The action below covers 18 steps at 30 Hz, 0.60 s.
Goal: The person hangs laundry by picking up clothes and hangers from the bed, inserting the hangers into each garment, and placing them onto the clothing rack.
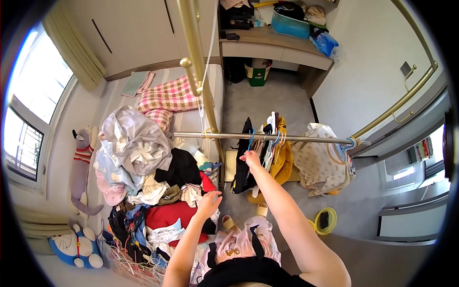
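My right hand [251, 159] is raised to the metal rail [306, 138], its fingers closed at the neck of a blue hanger [251, 138]. A black garment [244, 167] hangs beside those fingers. Several more garments on hangers are bunched to its right, among them a mustard-yellow one [282, 160]. My left hand [209, 204] is at the near right edge of the clothes heap, fingers loosely bent and apart, nothing visible in them. Close to it lie a red cloth [165, 216] and a black garment [180, 167].
A crumpled grey sheet [136, 143] tops the heap on the bed [213, 91]. Loose wire hangers [129, 265] lie at the near left. A patterned cloth [318, 153] hangs at the rail's right end. Slippers [262, 209] and a yellow basin [333, 221] are on the floor.
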Each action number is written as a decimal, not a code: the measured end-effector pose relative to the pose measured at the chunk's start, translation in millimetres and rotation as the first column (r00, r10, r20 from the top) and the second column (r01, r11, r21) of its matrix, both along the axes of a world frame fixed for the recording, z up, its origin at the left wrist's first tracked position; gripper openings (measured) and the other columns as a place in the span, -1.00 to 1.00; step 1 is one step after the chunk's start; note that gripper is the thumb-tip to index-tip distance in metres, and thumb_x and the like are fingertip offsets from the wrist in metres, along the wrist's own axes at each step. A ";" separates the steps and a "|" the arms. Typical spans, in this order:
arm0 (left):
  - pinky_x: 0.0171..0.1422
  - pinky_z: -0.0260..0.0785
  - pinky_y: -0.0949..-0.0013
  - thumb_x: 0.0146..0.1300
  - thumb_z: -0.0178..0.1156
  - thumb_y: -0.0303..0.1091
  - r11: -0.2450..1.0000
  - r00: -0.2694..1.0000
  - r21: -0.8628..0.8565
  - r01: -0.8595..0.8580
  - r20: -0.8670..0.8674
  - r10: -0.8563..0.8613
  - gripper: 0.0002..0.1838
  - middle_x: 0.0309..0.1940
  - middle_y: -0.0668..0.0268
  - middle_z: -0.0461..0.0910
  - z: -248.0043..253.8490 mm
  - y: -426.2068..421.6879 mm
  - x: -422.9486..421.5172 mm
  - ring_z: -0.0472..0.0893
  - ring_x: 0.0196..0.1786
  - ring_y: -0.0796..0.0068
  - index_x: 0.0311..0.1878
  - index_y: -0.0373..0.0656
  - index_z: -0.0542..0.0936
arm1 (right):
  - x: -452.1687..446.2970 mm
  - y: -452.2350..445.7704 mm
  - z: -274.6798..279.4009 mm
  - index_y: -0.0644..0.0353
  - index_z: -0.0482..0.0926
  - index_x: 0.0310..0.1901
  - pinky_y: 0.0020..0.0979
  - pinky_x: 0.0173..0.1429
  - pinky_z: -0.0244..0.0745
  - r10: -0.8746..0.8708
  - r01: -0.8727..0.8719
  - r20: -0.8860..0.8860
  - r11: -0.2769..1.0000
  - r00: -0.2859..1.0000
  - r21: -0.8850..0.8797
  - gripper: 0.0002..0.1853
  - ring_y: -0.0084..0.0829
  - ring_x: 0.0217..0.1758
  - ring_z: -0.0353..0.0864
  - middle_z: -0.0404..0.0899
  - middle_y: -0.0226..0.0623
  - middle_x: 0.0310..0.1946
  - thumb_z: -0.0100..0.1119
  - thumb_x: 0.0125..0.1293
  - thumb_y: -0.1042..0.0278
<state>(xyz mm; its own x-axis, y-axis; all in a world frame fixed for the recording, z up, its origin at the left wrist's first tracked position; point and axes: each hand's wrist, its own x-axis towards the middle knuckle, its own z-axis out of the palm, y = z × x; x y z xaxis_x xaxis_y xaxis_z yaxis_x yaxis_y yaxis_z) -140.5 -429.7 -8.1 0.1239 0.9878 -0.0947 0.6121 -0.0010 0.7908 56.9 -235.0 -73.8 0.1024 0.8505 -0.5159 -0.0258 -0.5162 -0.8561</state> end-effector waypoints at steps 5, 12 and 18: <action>0.03 0.36 0.24 0.18 0.12 -0.30 1.000 0.999 -0.002 0.028 -0.037 -0.028 -0.74 -0.18 0.13 0.57 4.6 15.1 23.2 0.52 -0.06 0.10 -0.10 -0.18 0.53 | 41.2 13.6 -22.8 0.23 0.55 -0.40 -0.29 -0.20 0.45 0.222 -0.203 0.551 0.974 0.804 -0.096 -0.58 -0.31 -0.42 0.62 0.60 -0.34 -0.63 -0.23 0.36 0.12; -0.01 0.41 0.24 0.18 0.02 -0.46 0.983 0.999 0.181 -0.031 0.042 0.024 -0.75 -0.13 0.10 0.54 22.1 92.4 141.3 0.53 -0.08 0.07 -0.06 -0.19 0.49 | 117.2 14.6 -52.7 0.26 0.49 -0.35 -0.40 -0.55 0.39 0.122 -0.113 0.481 0.992 0.868 -0.047 -0.71 -0.44 -0.64 0.54 0.57 -0.30 -0.65 -0.14 0.32 0.23; 0.20 0.30 0.23 0.12 0.01 -0.56 0.968 0.994 0.251 -0.012 0.108 -0.016 -0.40 0.27 0.00 0.17 28.4 171.7 282.4 0.33 0.20 -0.03 0.28 -0.10 0.20 | 177.5 8.5 -15.6 0.26 0.62 -0.35 -0.15 -0.05 0.47 0.168 -0.180 0.739 0.982 0.652 -0.065 -0.54 -0.06 -0.23 0.61 0.62 -0.05 -0.39 -0.22 0.32 0.08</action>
